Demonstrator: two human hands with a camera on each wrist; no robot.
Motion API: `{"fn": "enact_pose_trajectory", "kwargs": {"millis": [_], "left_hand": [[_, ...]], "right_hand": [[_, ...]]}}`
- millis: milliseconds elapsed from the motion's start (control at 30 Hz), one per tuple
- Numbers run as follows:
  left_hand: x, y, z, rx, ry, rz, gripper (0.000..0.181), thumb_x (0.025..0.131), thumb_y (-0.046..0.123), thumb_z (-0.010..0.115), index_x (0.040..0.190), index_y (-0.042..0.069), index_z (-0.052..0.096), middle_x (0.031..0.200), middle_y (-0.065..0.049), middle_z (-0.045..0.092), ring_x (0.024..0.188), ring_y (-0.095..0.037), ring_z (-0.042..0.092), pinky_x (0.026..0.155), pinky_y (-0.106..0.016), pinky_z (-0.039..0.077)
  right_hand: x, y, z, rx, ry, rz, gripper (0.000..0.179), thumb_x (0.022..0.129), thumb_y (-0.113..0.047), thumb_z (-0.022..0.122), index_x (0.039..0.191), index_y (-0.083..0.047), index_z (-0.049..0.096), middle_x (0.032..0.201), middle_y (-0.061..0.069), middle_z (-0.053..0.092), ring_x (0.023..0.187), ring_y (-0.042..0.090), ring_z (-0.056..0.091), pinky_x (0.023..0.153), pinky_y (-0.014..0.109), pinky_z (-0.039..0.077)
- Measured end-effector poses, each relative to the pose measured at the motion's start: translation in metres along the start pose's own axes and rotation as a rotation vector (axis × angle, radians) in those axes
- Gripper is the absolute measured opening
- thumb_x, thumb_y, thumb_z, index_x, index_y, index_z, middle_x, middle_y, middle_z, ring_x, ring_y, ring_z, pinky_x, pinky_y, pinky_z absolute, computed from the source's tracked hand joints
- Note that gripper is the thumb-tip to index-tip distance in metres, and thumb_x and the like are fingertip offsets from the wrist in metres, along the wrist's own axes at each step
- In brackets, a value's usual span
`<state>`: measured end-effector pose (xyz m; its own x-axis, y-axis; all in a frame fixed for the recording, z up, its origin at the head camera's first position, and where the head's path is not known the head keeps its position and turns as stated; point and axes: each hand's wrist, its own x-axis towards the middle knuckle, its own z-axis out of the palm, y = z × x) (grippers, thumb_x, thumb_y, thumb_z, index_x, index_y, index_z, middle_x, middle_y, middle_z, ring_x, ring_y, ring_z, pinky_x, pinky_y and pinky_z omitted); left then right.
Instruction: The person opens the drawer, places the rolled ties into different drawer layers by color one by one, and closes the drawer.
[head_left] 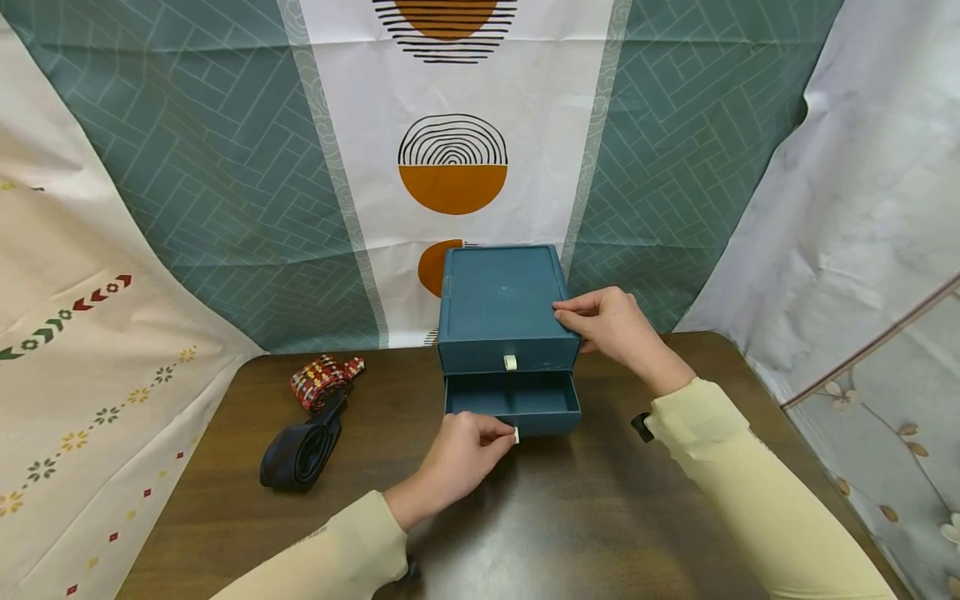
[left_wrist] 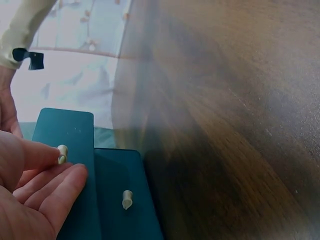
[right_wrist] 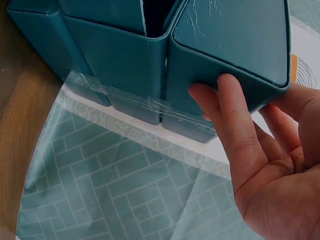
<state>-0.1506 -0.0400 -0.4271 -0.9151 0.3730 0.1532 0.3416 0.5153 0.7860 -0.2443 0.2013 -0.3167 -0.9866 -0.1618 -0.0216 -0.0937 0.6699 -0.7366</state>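
Observation:
A teal drawer unit stands near the table's back edge. Its top drawer is closed, with a pale knob on the front. Below it the middle drawer is pulled out, and its visible inside is bare. My left hand pinches that drawer's small pale knob between thumb and fingers. The bottom drawer front, with its own knob, shows underneath in the left wrist view. My right hand holds the unit's upper right edge, two fingers against the side wall.
On the table's left lie a rolled dark blue necktie and a rolled red patterned tie. A patterned curtain hangs right behind the unit. Pale cloths hang at both sides of the wooden table.

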Motion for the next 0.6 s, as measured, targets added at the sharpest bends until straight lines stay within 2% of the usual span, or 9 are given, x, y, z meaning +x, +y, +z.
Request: {"fn": "enact_pose_trajectory", "kwargs": {"millis": [200, 333, 600], "left_hand": [[-0.003, 0.005, 0.000, 0.083, -0.015, 0.024, 0.014, 0.088, 0.021, 0.066, 0.095, 0.014, 0.076, 0.090, 0.007, 0.073, 0.073, 0.006, 0.062, 0.062, -0.013, 0.050], [-0.008, 0.010, 0.000, 0.134, -0.027, 0.030, 0.013, 0.088, 0.021, 0.065, 0.094, 0.016, 0.076, 0.088, 0.007, 0.073, 0.071, 0.007, 0.061, 0.060, -0.012, 0.049], [-0.015, 0.018, 0.001, 0.156, -0.045, 0.022, 0.012, 0.088, 0.019, 0.064, 0.091, 0.018, 0.076, 0.085, 0.007, 0.073, 0.067, 0.009, 0.060, 0.057, -0.011, 0.047]], "right_hand": [[0.000, -0.001, 0.000, -0.002, 0.007, 0.008, 0.033, 0.087, -0.042, 0.063, 0.118, -0.030, 0.066, 0.116, 0.004, 0.067, 0.070, 0.015, 0.068, 0.065, 0.035, 0.057], [0.000, -0.001, 0.000, -0.009, 0.008, 0.005, 0.033, 0.087, -0.042, 0.063, 0.117, -0.031, 0.066, 0.116, 0.003, 0.067, 0.070, 0.015, 0.068, 0.063, 0.033, 0.057], [-0.002, -0.002, 0.000, -0.008, 0.008, -0.009, 0.032, 0.087, -0.042, 0.063, 0.117, -0.030, 0.066, 0.116, 0.003, 0.067, 0.069, 0.018, 0.067, 0.062, 0.032, 0.057]]}}
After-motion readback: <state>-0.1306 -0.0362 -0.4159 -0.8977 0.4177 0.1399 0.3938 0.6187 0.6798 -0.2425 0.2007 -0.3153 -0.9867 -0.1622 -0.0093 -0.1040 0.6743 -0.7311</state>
